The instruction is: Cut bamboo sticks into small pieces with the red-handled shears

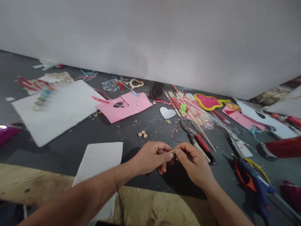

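Observation:
A short, thin piece of pale wooden stick [172,151] spans the fingertips of both hands, just above the dark tabletop. My left hand [152,158] pinches one end between thumb and fingers. At the other end, the thumb and fingers of my right hand [196,163] are closed; the fingers hide most of the piece. Beyond the hands lies a small cluster of pale wooden bits [142,134]. Right of them, pruning shears [197,138] with red and white handles rest near a long wooden stick [204,134].
Pink paper [113,114] with a cut hole and large white card [68,110] lie left. A phone [156,90], white paper heart [167,113] and packaged chopsticks [172,102] are farther back. A blue glue gun [256,185] sits right; white paper [101,153] overhangs the front edge.

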A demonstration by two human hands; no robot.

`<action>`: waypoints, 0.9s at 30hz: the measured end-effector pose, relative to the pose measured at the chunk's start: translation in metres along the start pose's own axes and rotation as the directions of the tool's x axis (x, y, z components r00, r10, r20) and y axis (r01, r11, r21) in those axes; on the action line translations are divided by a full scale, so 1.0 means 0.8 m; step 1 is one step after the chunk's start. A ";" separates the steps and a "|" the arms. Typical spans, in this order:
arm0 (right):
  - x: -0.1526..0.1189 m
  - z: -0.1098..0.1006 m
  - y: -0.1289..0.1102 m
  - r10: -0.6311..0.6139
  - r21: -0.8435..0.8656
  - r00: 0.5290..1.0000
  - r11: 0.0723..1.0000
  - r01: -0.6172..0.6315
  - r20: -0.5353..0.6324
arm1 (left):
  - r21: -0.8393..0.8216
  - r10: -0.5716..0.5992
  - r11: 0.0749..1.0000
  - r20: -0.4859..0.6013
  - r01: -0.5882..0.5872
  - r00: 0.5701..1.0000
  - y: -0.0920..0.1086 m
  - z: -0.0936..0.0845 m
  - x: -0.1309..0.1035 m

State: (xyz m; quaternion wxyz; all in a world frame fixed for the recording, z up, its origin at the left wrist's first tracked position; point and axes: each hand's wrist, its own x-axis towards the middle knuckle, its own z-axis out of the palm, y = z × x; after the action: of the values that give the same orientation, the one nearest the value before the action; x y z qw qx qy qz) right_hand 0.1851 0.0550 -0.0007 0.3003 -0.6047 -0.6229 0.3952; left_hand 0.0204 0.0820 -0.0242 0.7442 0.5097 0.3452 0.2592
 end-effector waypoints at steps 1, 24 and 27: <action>0.001 0.000 0.000 0.018 0.022 1.000 1.000 -0.017 -0.008 | -0.039 0.000 0.999 -0.002 0.000 1.000 0.001 0.000 0.000; 0.002 0.006 0.010 -0.006 0.020 1.000 1.000 0.006 -0.018 | -0.037 0.004 0.999 -0.060 -0.007 0.998 0.001 0.000 0.001; 0.002 0.006 0.009 -0.006 0.005 1.000 1.000 0.006 -0.011 | 0.017 0.009 1.000 -0.071 -0.008 0.997 0.001 0.001 0.001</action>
State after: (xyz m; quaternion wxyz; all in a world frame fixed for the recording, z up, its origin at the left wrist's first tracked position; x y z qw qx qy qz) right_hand 0.1847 0.0559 -0.0096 0.3066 -0.6042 -0.6221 0.3924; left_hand 0.0210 0.0825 -0.0231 0.7259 0.5080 0.3714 0.2774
